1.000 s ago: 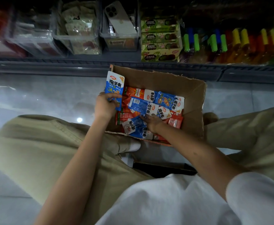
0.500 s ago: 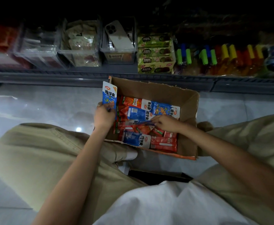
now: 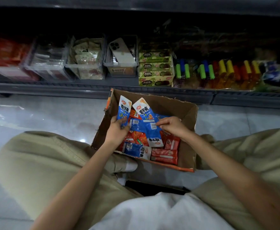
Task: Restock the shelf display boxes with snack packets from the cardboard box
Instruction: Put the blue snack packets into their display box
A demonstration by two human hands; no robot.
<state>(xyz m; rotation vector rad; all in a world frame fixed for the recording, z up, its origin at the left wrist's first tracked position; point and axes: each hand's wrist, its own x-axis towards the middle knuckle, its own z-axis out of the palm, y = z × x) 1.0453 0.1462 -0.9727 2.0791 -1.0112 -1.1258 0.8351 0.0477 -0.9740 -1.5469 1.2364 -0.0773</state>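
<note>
Head view shows me crouched on a glossy pale tiled floor (image 3: 44, 117), my knees in khaki trousers (image 3: 36, 160) spread to either side of an open brown cardboard box (image 3: 187, 113) that sits on the floor just in front of the bottom shelf. My left hand (image 3: 117, 130) is over the box's left side, its fingers curled round the lower end of a blue-and-white foil snack packet (image 3: 124, 109), which stands upright with its white top towards the shelf. My right hand (image 3: 172, 125) is over the middle of the box, and its fingertips (image 3: 159, 126) pinch the edge of a second blue packet (image 3: 144, 113) beside its barcode. This one tilts a little to the left, just beside the first. Under my hands the box holds a loose heap of packets: red foil packets (image 3: 165, 155) along the near right, orange ones in the middle, and another blue packet lying flat (image 3: 137, 150) at the near wall. On the shelf beyond stands a row of clear plastic display bins. One is filled with pale cream packets (image 3: 86, 62), and the next bin (image 3: 121, 70) has a white smartphone (image 3: 122, 52) leaning in it, camera side up. Right of that is a stack of green printed cartons (image 3: 155, 68), then bottles with green, blue, yellow and red caps (image 3: 219, 72). My white shirt (image 3: 160, 213) fills the bottom edge.
</note>
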